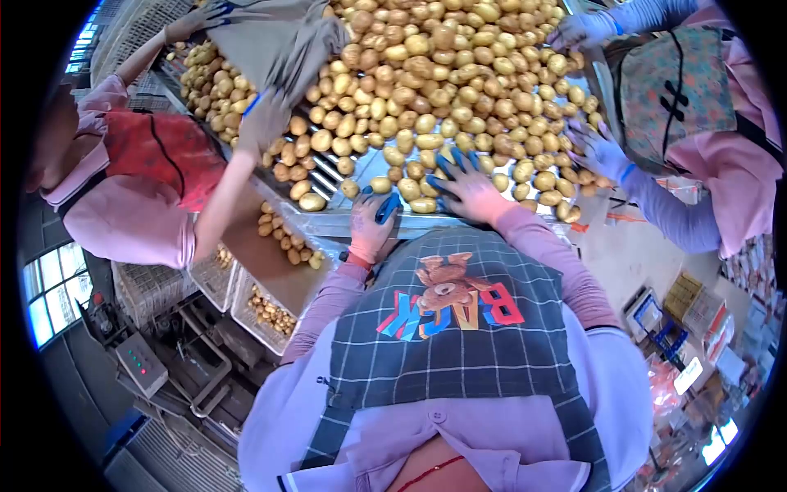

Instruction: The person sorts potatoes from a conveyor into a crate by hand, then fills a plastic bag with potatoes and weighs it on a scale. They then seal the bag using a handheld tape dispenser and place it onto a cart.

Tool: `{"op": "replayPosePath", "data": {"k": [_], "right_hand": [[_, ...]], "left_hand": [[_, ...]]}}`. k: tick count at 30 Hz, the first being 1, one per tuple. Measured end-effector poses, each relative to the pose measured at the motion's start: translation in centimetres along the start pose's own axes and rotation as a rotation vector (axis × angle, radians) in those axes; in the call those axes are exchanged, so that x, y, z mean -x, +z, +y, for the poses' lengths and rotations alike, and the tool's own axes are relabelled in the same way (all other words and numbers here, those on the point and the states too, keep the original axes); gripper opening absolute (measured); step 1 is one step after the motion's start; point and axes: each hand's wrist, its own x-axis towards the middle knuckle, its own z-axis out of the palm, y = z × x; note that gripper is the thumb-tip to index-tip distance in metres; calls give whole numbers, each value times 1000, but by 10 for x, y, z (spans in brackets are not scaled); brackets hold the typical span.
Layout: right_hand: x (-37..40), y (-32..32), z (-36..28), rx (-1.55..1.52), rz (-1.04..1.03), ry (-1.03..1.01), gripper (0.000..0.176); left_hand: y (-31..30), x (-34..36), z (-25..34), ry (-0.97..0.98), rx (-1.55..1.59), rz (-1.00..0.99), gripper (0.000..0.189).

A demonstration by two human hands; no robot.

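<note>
My left hand (373, 223), in a pale glove with blue fingertips, rests at the near edge of the sorting table (324, 220). Its fingers are slightly bent and apart, just short of a few potatoes (380, 184), and I see nothing held in it. My right hand (471, 193), gloved the same way, reaches over the edge with fingers spread. Its blue fingertips touch or lie close to potatoes (429, 141) on the metal surface. A large potato heap (443, 66) covers the far part of the table.
At left, a co-worker's gloved hand (266, 119) holds a grey cloth (275, 41) over potatoes. On the right, another co-worker's gloved hands (597, 152) are at the heap. Below left are a brown chute (266, 250) and a crate (242, 303) with potatoes, plus a control box (142, 363).
</note>
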Motion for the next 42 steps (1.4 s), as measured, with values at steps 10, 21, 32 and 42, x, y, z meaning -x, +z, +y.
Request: {"op": "replayPosePath", "data": {"k": [10,21,32,42], "right_hand": [[57,-30,24,-233,121,355,27],[53,-13,57,-24,-22,421,35],[-133,45,-77,98,-379,0,25],[-154,0,-33,284,-504,49,27]], "left_hand": [[-11,-162,-12,-320,-323,-24,46],[-3,-128,-11,-69,-328,-9,52],[-43,-107,-22,-579,1716,343,25],[-75,-36,-46,-704,1403,411,29]]}}
